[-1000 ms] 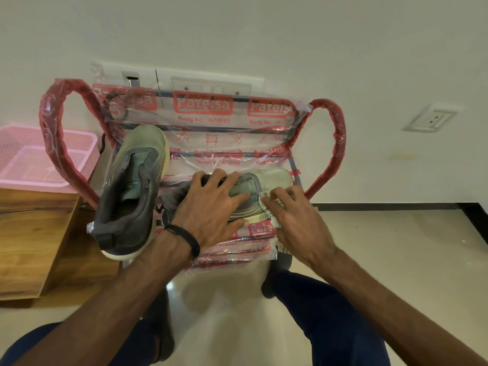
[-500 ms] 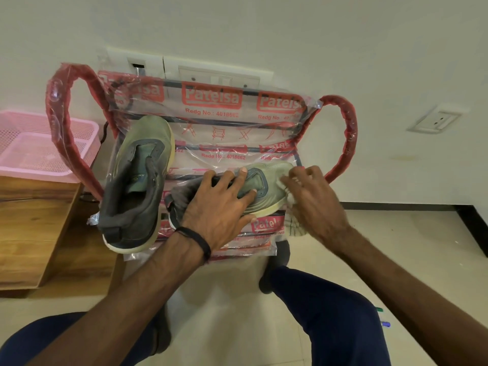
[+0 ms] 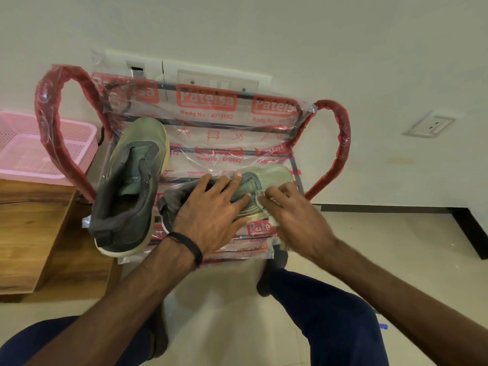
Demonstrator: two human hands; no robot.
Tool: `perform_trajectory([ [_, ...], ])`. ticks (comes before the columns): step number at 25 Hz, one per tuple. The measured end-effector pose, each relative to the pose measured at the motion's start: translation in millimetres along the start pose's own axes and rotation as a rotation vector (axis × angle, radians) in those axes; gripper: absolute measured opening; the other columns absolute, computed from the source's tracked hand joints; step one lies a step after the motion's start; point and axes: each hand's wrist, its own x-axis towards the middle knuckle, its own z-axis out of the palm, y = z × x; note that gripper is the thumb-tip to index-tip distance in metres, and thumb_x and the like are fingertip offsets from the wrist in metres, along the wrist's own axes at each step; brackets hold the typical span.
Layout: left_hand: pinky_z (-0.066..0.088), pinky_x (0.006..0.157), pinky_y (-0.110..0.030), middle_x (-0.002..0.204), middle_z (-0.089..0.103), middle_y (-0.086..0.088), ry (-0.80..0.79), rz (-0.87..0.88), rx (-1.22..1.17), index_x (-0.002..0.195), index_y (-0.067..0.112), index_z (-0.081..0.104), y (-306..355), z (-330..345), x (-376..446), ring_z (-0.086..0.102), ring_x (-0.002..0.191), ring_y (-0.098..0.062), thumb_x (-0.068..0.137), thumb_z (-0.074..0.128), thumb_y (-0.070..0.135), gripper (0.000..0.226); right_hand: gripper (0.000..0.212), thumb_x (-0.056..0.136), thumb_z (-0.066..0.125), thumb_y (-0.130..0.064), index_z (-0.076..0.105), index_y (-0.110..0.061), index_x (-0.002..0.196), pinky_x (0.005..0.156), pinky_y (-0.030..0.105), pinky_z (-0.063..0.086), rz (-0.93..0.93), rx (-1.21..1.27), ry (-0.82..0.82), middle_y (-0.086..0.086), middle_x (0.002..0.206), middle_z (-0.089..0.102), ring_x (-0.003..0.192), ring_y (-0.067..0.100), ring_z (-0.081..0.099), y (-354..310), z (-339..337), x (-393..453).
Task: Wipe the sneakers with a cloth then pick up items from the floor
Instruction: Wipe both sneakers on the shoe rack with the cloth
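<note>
The sneaker being wiped point(image 3: 264, 178) lies on its side on the plastic-wrapped chair seat point(image 3: 211, 133), toe pointing right, near the front edge. My left hand point(image 3: 211, 215) lies flat on it with fingers spread, pinning the upper. My right hand point(image 3: 293, 215) presses a small white cloth point(image 3: 260, 195) against the side near the toe; fingers lie bunched over the cloth, which is mostly hidden, so I cannot tell how far they curl round it.

Handling guess: light shoe, soft fabric upper that gives under pressure, firmer pale sole. It probably slides on the slick plastic, so pin it from above or hold it at the heel or collar. The cloth is limp and thin.

The second sneaker point(image 3: 129, 186) sits just to the left, sole down, heel overhanging the seat edge toward me.

Readable on the wrap: "Patelsa" in red boxes, "Redg No.: 4018662". A small logo on the second sneaker's tongue is too blurred to read.

Pink mesh basket point(image 3: 39, 151) on a wooden cabinet point(image 3: 31, 233), far left.
</note>
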Motion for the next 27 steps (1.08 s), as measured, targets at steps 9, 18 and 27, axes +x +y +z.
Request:
perform_trajectory([
  [9, 0.018, 0.118, -0.053, 0.167, 0.013, -0.012, 0.004, 0.006, -0.002, 0.154, 0.031, 0.03, 0, 0, 2, 0.023, 0.147, -0.029, 0.103, 0.023, 0.059, 0.059, 0.06, 0.069, 0.086, -0.022, 0.066, -0.009, 0.124, 0.077, 0.042, 0.06, -0.057, 0.04, -0.047, 0.012, 0.119, 0.062, 0.102, 0.03, 0.058, 14, -6, 4],
  [18, 0.019, 0.116, -0.053, 0.166, 0.016, -0.012, 0.012, 0.003, -0.005, 0.152, 0.031, 0.033, 2, 1, 3, 0.025, 0.145, -0.029, 0.103, 0.025, 0.059, 0.057, 0.068, 0.062, 0.091, -0.023, 0.067, -0.009, 0.124, 0.075, 0.045, 0.061, -0.001, 0.05, -0.069, 0.013, 0.119, 0.064, 0.101, 0.032, 0.061, 10, -9, -3],
  [27, 0.025, 0.113, -0.051, 0.163, 0.024, -0.01, 0.024, 0.004, -0.014, 0.149, 0.032, 0.039, 3, 0, 8, 0.03, 0.141, -0.028, 0.103, 0.027, 0.059, 0.055, 0.064, 0.069, 0.09, -0.026, 0.066, -0.012, 0.126, 0.081, 0.047, 0.059, 0.129, 0.069, -0.095, 0.012, 0.124, 0.06, 0.108, 0.033, 0.057, 18, -13, 5],
])
